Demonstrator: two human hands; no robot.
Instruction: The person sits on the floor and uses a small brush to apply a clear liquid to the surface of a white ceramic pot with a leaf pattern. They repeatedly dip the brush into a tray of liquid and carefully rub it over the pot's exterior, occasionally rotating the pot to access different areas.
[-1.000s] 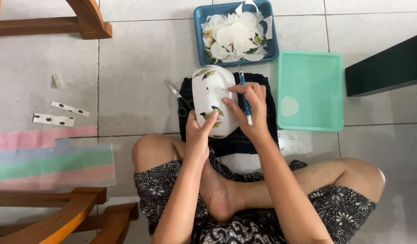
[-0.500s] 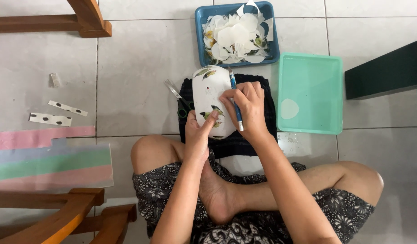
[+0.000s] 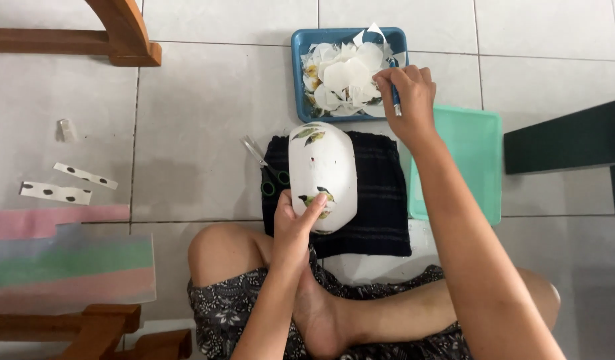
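A white oval bowl-like piece (image 3: pixel 322 170) with leaf pictures stuck on it lies upside down on a dark cloth (image 3: pixel 381 200) in front of my crossed legs. My left hand (image 3: pixel 295 223) grips its near edge, thumb on a leaf picture. My right hand (image 3: pixel 407 100) is stretched out to the right rim of the blue tray (image 3: pixel 301 73), pinching a thin blue brush or pen upright. The tray is full of white paper cutouts (image 3: pixel 347 80).
Green-handled scissors (image 3: pixel 266 170) lie on the cloth's left edge. A teal lid or tray (image 3: pixel 474 160) sits right of the cloth. Spotted paper strips (image 3: pixel 67 183) and striped pastel paper (image 3: pixel 61 260) lie at left. Wooden furniture legs (image 3: pixel 124 33) stand top left and bottom left; a dark bench (image 3: pixel 567 140) at right.
My right hand has lifted off the white piece and moved forward and right with the blue tool to the blue tray. My left hand has stayed on the piece's near edge.
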